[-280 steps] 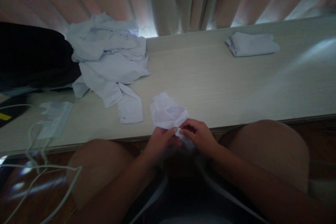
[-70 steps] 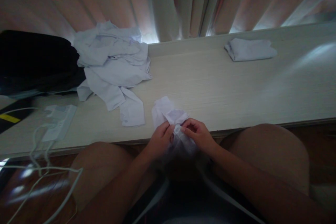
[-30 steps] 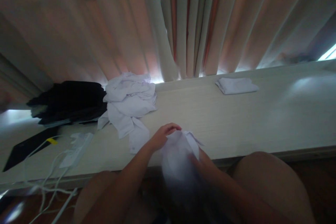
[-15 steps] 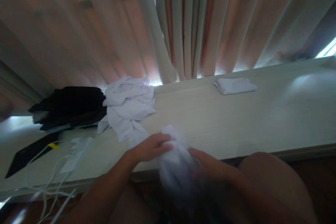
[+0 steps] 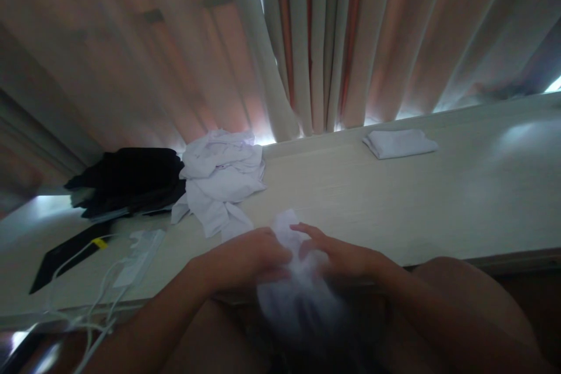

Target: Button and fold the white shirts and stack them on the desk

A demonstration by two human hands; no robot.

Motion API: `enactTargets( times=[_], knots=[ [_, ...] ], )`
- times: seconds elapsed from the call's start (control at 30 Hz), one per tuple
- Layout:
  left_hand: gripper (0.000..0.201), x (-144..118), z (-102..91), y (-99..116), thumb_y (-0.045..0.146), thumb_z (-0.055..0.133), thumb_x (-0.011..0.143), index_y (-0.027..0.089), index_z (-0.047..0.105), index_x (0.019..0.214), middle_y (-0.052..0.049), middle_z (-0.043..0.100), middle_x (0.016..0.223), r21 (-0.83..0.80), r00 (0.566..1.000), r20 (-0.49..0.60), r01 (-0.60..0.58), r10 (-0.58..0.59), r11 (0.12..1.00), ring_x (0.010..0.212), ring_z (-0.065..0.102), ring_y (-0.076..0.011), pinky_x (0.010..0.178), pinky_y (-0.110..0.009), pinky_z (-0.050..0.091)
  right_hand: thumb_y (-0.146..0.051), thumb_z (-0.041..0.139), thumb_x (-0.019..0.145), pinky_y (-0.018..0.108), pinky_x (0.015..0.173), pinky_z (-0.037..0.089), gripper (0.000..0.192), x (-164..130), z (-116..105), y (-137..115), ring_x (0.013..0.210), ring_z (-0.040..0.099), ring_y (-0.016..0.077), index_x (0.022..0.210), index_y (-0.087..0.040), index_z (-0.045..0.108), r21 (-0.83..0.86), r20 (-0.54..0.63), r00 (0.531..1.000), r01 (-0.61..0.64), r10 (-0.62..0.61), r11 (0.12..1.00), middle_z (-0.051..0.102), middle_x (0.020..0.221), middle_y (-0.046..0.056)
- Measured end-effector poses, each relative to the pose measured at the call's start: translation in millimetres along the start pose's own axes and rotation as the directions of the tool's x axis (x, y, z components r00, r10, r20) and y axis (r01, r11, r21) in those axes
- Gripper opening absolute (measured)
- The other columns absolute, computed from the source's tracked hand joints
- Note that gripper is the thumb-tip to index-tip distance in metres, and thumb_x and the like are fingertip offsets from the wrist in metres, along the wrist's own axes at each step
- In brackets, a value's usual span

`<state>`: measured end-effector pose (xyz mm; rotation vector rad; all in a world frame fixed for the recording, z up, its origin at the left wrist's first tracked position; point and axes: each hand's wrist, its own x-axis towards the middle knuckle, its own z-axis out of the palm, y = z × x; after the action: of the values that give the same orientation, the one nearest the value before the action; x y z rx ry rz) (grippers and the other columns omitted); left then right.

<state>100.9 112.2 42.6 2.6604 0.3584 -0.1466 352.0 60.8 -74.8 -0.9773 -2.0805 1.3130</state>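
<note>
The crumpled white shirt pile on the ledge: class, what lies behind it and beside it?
Behind the white shirt pile hang curtains; a black garment heap touches its left side. What lies under the pile is covered.

bare desk (image 5: 394,204) ahead and right, crumpled shirts (image 5: 221,178) crowding left

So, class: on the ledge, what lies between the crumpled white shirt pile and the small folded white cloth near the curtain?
Nothing: in the head view the ledge is bare between the crumpled white shirt pile and the folded white cloth.
</note>
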Motion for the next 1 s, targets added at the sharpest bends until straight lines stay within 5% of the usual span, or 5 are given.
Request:
enactTargets(
  times=[0.3,0.53,0.73,0.87,1.0],
  knots=[
    [0.025,-22.3,18.2,-51.5,0.045,0.065,0.089,0.021,0.065,0.086,-0.001,0.063,0.079,0.207,0.955,-0.238,0.226,-0.175,0.952,0.074,0.054,-0.0178,0.08,-0.034,0.04,-0.046,0.065,0.089,0.036,0.093,0.046,0.029,-2.7,-14.8,18.9,0.101,0.061,0.0205,0.105,-0.022,0.065,0.095,-0.24,0.964,-0.094,0.115,0.991,0.067,0.108,0.004],
    [0.03,-15.5,67.3,-98.7,0.049,0.068,0.084,0.02,0.063,0.089,-0.01,0.057,0.127,-0.246,0.7,-0.611,0.276,-0.369,0.929,0.119,0.051,-0.0273,0.102,-0.043,0.04,-0.039,0.06,0.093,0.024,0.06,0.034,0.023,-5.0,-12.0,-14.5,0.067,0.042,0.0108,0.084,-0.02,0.051,0.196,-0.432,0.888,-0.076,0.155,0.978,0.044,0.075,-0.004],
    [0.028,13.3,120.3,-90.9,0.043,0.053,0.093,0.023,0.049,0.112,-0.001,0.063,0.098,-0.684,0.764,-0.286,0.26,-0.579,0.681,0.094,0.06,-0.0202,0.083,-0.037,0.051,-0.038,0.054,0.096,0.025,0.06,0.035,0.016,-16.1,-5.9,-21.4,0.066,0.039,0.0123,0.094,-0.023,0.048,0.142,-0.519,0.837,-0.118,0.175,0.983,0.039,0.075,-0.004],
    [0.022,10.1,121.8,-73.1,0.035,0.054,0.092,0.025,0.044,0.109,-0.001,0.06,0.096,-0.646,0.673,-0.407,0.267,-0.618,0.715,0.092,0.059,-0.0198,0.083,-0.036,0.05,-0.033,0.051,0.096,0.028,0.061,0.039,0.009,-30.8,-1.8,-22.1,0.068,0.044,0.0152,0.1,-0.026,0.047,0.026,-0.648,0.748,-0.163,0.141,0.986,0.043,0.077,-0.002],
    [0.02,-6.8,80.0,-51.2,0.031,0.055,0.092,0.027,0.047,0.111,-0.004,0.061,0.106,-0.438,0.632,-0.562,0.319,-0.533,0.84,0.098,0.06,-0.0219,0.085,-0.037,0.051,-0.027,0.052,0.095,0.031,0.06,0.043,0.009,-39.6,-2.3,-37.6,0.071,0.052,0.0177,0.104,-0.029,0.051,-0.184,-0.805,0.588,-0.126,-0.076,0.975,0.053,0.089,0.003]
  ],
)
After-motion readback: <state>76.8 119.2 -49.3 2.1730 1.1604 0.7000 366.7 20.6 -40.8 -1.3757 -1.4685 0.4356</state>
